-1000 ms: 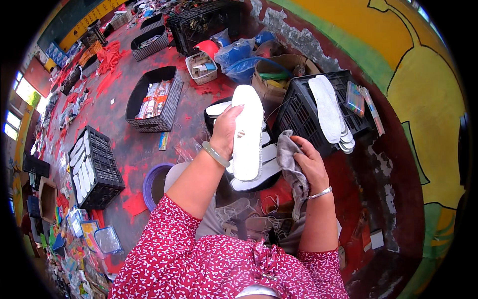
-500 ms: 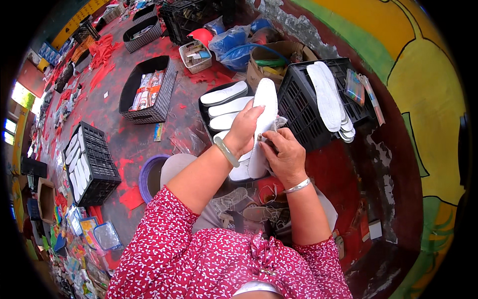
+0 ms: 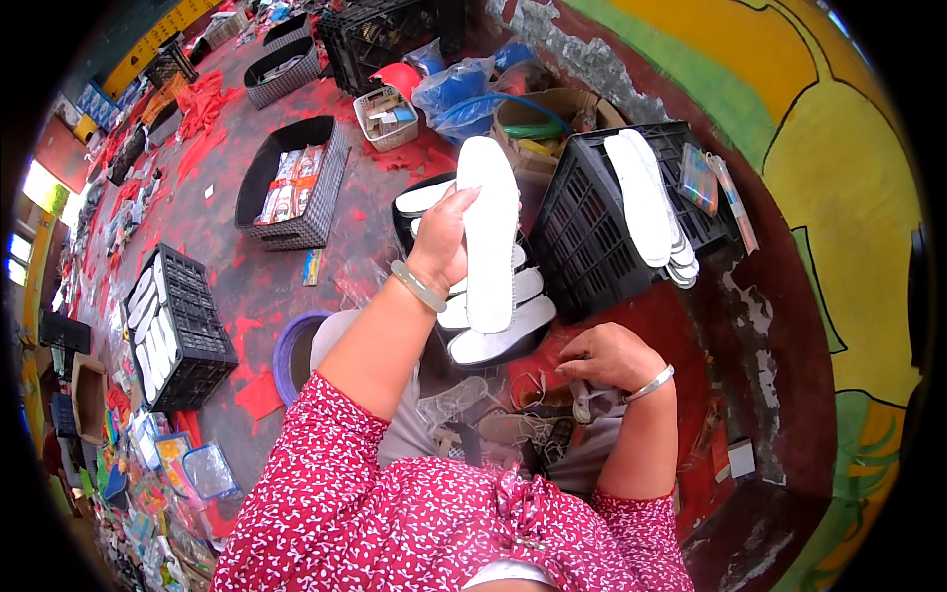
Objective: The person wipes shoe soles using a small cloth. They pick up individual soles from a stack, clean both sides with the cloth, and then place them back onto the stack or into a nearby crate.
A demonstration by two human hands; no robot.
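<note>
My left hand [image 3: 441, 242] grips a white insole [image 3: 489, 232] by its left edge, thumb across its face. The insole stands lengthwise above a dark bin [image 3: 401, 233], which holds several more white insoles [image 3: 505, 333]. To the right and lower, apart from the insole, my right hand [image 3: 614, 357] hovers over my lap with its fingers bent and drawn together. Something small and greyish shows just under those fingers; I cannot make out whether they hold it.
Right of the bin, a black plastic crate [image 3: 584, 232] bears a stack of white insoles [image 3: 639, 197] and a pack of coloured pens [image 3: 698, 180]. Another crate of insoles [image 3: 187, 335] stands left. A purple tub [image 3: 296, 355] sits by my knee; shoes [image 3: 454, 400] lie below.
My right hand has let go of the insole and dropped down to the right. My left hand has shifted left with the insole, uncovering more insoles in the bin.
</note>
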